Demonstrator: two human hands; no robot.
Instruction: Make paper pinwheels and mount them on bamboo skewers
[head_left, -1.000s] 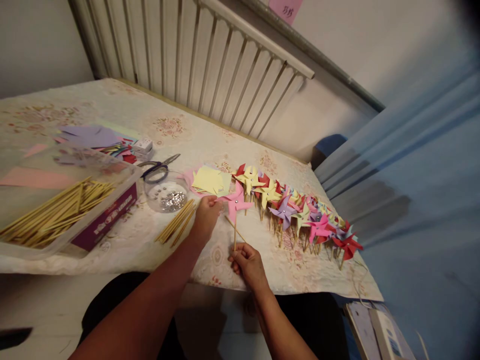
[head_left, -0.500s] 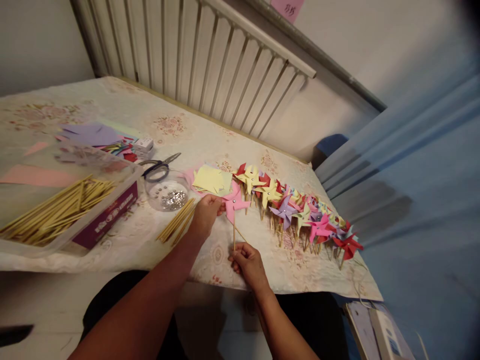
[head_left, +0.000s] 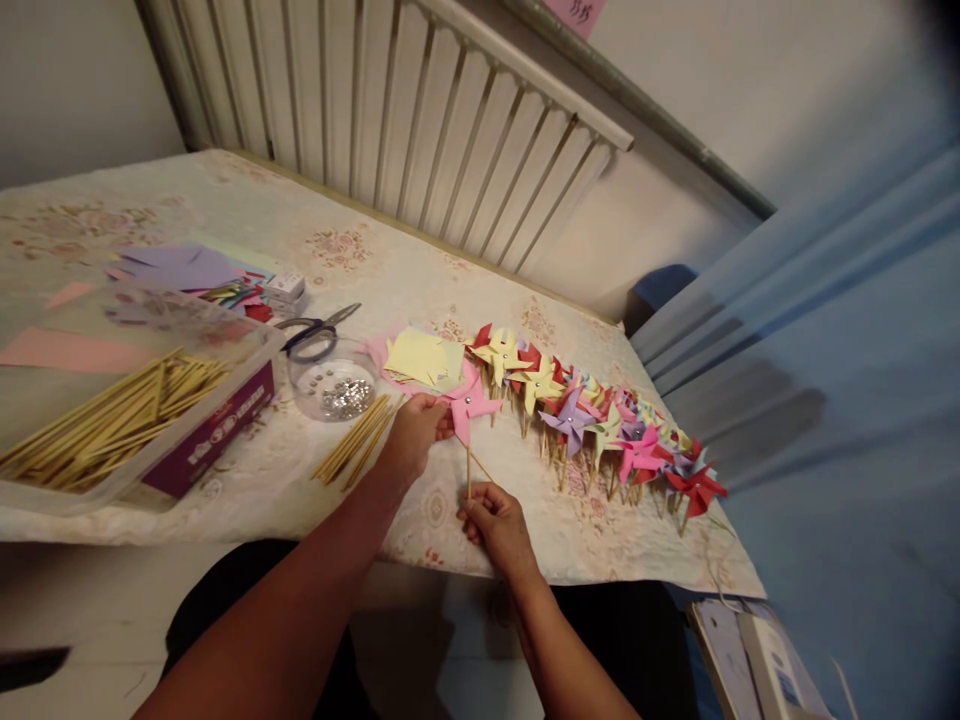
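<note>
A pink paper pinwheel (head_left: 468,401) with a silver pin at its centre stands upright on a thin wooden stick (head_left: 469,472). My right hand (head_left: 496,525) is closed round the lower part of that stick. At the pinwheel's left blade, my left hand (head_left: 417,430) has its fingers curled together, thumb and fingertips at the blade's edge; its inner fingers are partly hidden. Just left of it lie several loose sticks (head_left: 352,440). Behind, a stack of cut yellow paper squares (head_left: 417,358) rests on the table.
Rows of finished-looking pinwheels (head_left: 570,422) stand on the right. To the left are a round clear dish (head_left: 304,400) of metal pins, scissors (head_left: 319,335), and a plastic box (head_left: 259,355) of sticks. Coloured paper (head_left: 176,266) and a small white box (head_left: 286,287) lie behind.
The pink pinwheel's blades have turned slightly. My left hand has shifted a little at the blade's edge, and my right hand keeps its hold on the stick.
</note>
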